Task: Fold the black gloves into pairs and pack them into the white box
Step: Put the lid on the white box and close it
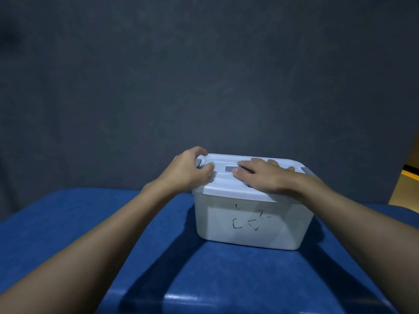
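The white box [249, 225] stands on the blue table with its white lid [217, 189] on top. Black marker scribbles mark its front wall. My left hand [186, 169] grips the lid's left end, fingers curled over the grey latch [199, 163] there. My right hand [265, 175] lies flat on the lid, fingers straight and pointing left over the grey handle [230, 168]. A second grey latch [307, 171] shows at the lid's right end. No black gloves are visible; the closed lid hides the box's inside.
The blue table [90, 223] extends to the left of and in front of the box. A dark grey backdrop [204, 75] hangs behind it. A strip of yellowish floor [408, 189] shows at the far right.
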